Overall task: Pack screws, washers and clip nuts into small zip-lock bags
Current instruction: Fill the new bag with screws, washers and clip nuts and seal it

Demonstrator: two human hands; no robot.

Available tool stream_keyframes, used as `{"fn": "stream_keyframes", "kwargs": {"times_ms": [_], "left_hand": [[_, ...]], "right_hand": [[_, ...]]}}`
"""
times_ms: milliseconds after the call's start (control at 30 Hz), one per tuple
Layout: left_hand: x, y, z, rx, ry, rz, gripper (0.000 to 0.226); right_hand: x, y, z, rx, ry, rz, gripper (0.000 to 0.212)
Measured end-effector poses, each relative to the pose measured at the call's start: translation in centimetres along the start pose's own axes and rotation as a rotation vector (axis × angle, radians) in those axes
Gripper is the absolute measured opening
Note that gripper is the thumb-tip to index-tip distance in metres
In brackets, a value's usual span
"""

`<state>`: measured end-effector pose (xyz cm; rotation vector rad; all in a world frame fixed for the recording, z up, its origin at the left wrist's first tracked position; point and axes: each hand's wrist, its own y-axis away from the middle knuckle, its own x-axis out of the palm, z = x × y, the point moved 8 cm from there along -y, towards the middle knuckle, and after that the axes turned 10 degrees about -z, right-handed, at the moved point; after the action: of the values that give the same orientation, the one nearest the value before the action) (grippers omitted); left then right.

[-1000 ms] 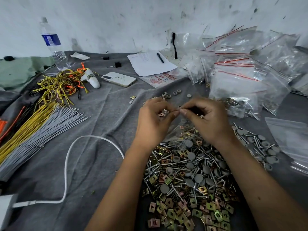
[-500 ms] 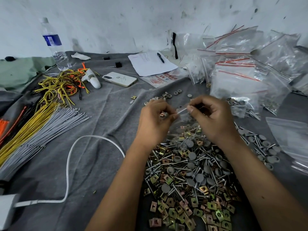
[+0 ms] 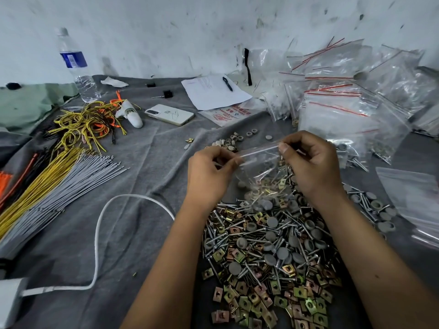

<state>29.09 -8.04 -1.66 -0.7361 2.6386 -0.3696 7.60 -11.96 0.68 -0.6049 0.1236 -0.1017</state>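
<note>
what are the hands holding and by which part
One small clear zip-lock bag, pinched along its top seal edge: the left hand at the left end, the right hand at the right end.

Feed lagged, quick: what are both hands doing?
Left hand: pinching the small bag's top edge.
Right hand: pinching the same edge.

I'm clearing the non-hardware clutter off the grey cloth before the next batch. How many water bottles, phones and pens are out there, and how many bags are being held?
Water bottle: 1
Phone: 1
Pen: 1
Zip-lock bag, pinched between left hand and right hand: 1
Total: 4
</note>
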Motion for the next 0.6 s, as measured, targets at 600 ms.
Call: {"fn": "stream_keyframes", "kwargs": {"times_ms": [600], "left_hand": [[0.7, 0.8, -2.6, 0.318, -0.100, 0.043, 0.013]], "right_hand": [[2.3, 1.0, 0.9, -0.155, 0.093, 0.178, 0.013]]}}
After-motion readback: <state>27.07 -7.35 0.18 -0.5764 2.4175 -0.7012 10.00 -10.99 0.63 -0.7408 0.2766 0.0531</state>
